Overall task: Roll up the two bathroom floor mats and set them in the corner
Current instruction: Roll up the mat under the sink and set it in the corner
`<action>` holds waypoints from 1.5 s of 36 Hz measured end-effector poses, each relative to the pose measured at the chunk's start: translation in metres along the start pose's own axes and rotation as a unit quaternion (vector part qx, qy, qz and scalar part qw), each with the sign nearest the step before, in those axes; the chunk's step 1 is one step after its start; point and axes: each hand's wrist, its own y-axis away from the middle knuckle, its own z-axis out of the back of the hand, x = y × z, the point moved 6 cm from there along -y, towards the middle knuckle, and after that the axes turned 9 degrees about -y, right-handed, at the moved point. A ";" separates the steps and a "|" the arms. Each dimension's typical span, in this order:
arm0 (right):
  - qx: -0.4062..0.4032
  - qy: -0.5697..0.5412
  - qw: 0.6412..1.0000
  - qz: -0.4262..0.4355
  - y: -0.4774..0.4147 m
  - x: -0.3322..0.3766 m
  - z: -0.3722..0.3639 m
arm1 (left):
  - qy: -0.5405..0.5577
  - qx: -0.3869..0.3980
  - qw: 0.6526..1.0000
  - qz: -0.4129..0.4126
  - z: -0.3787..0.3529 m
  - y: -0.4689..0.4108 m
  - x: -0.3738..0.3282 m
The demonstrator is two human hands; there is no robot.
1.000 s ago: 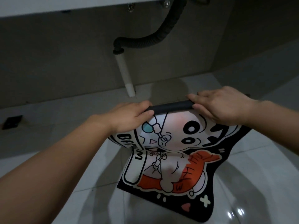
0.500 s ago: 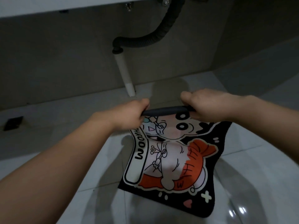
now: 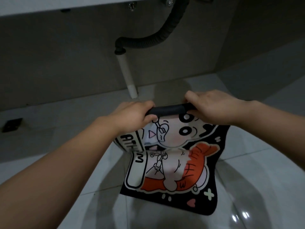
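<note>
A black floor mat with a cartoon figure, an orange fish and white lettering hangs in front of me, its lower end resting on the white floor tiles. Its top edge is wound into a thin black roll. My left hand is closed around the roll's left end and my right hand around its right end, thumbs underneath. The mat bulges and creases in its middle. Only this one mat is in view.
A white drain pipe joined to a black corrugated hose comes down from under a basin just beyond the mat. A grey wall runs behind. A dark floor drain sits at the far left. Walls meet in a corner at the right.
Both hands have kept turning the roll at the mat's top. The hanging part has shifted and buckled, showing more of the lettering than half a second ago.
</note>
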 end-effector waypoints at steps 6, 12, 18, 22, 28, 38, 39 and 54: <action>0.056 -0.001 0.996 -0.062 -0.011 -0.002 -0.008 | -0.029 -0.005 1.000 0.012 -0.001 -0.006 -0.007; 0.056 0.058 0.995 -0.057 -0.016 0.001 -0.014 | 0.012 -0.015 1.000 0.002 -0.005 -0.008 -0.003; 0.007 0.075 0.997 0.026 -0.013 0.009 -0.014 | -0.008 -0.024 0.999 -0.025 -0.002 -0.004 -0.007; 0.019 0.035 0.999 0.008 -0.017 0.006 -0.015 | -0.013 -0.039 0.999 -0.016 -0.002 -0.004 -0.004; 0.113 -0.055 0.989 -0.078 -0.023 0.007 -0.020 | -0.029 -0.020 0.999 -0.006 -0.008 -0.007 -0.013; -0.004 0.018 1.000 0.007 -0.022 0.022 -0.012 | 0.183 0.109 0.975 0.062 -0.017 -0.007 0.001; -0.013 0.032 0.999 0.020 -0.022 0.024 -0.011 | 0.178 0.119 0.975 0.056 -0.018 -0.007 0.000; 0.186 -0.183 0.954 -0.150 -0.029 0.007 -0.035 | -0.088 -0.106 0.990 -0.004 -0.010 -0.004 -0.021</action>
